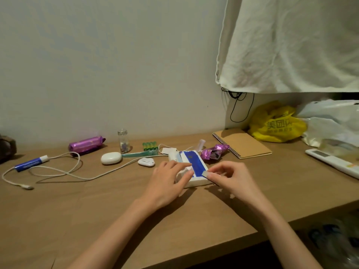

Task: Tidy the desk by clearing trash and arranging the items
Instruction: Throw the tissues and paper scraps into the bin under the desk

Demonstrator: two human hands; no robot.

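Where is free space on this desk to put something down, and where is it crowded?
Free: the desk in front of the white cable; between notebook and remote. Crowded: near the wall, purple packet to tissue pack.

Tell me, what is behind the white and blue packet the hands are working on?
Beyond the packet lie a crumpled purple wrapper, a small white tube and a white tag. A white cable runs to its far-left corner; its end there is hidden.

One head-worn view looks forward and down, close over the desk (97,200).
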